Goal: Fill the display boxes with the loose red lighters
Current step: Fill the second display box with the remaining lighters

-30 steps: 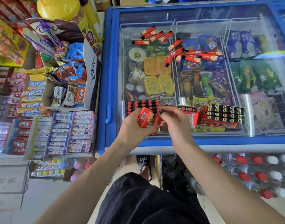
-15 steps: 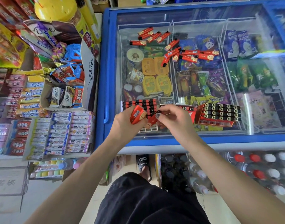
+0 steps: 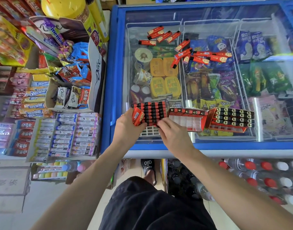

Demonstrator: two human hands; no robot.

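Three display boxes stand on the freezer's glass lid near its front edge. The left box (image 3: 153, 112) is nearly full of lighters, with white empty cells at its front. My left hand (image 3: 128, 126) grips a bundle of red lighters (image 3: 137, 116) beside that box. My right hand (image 3: 171, 136) pinches a lighter at the box's front row; its fingertips hide it. The middle box (image 3: 186, 120) holds one row, and the right box (image 3: 232, 117) holds several rows. Loose red lighters (image 3: 184, 47) lie scattered on the far glass.
The blue freezer frame (image 3: 112, 80) borders the glass, with ice creams beneath. Candy and chocolate racks (image 3: 64, 133) stand to the left. Water bottles (image 3: 267, 173) are stacked below the freezer at the right. A sandalled foot (image 3: 148, 168) is on the floor.
Both hands have moved forward and down to the left box. The right hand now reaches its front row, and the left hand's bundle sits against the box's left side.
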